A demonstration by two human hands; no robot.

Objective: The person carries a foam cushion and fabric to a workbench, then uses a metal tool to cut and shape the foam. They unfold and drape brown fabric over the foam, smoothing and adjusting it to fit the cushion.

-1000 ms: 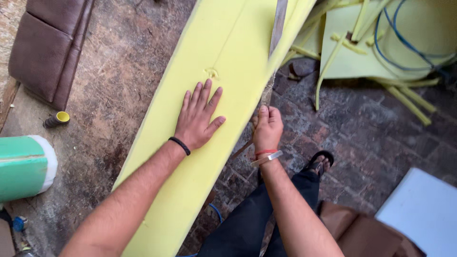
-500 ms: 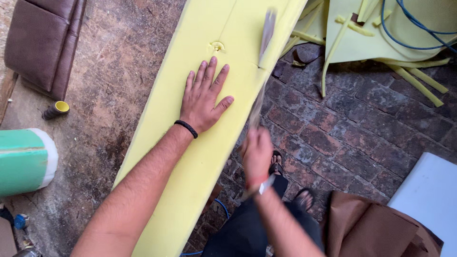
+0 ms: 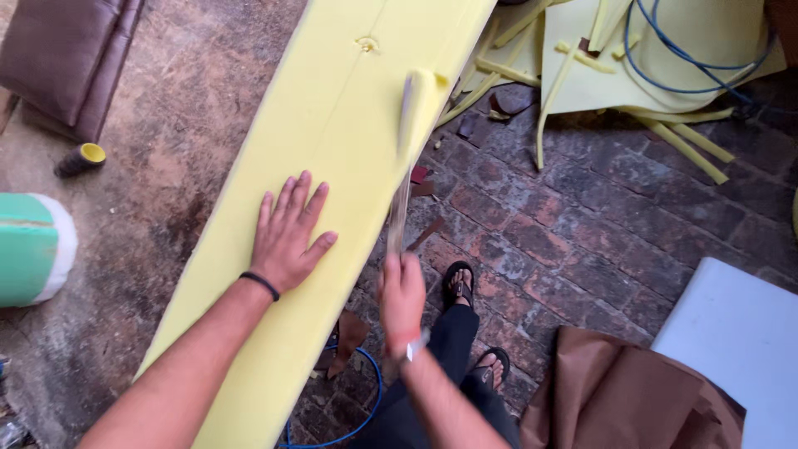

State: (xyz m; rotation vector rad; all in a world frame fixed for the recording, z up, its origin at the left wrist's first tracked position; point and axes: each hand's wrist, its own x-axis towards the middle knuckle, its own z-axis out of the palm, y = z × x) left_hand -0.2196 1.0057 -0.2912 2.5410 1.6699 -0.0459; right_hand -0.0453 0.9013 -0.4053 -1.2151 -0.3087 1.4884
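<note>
Foam (image 3: 332, 141) under the left hand (image 3: 287, 237) fingers was plain pale yellow. Blade (image 3: 405, 158) above the right hand (image 3: 402, 291) fingers was grey. Wristband (image 3: 260, 284) black. Brick floor (image 3: 582, 224) was reddish-brown, patterned. Hose (image 3: 690, 66) blue. Roll (image 3: 33, 249) green, white-edged.

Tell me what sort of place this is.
Probably an upholstery or foam-cutting workshop. A long yellow foam slab lies under the left hand, foam offcuts litter the brick floor, and brown leather-like cushions sit nearby.
</note>
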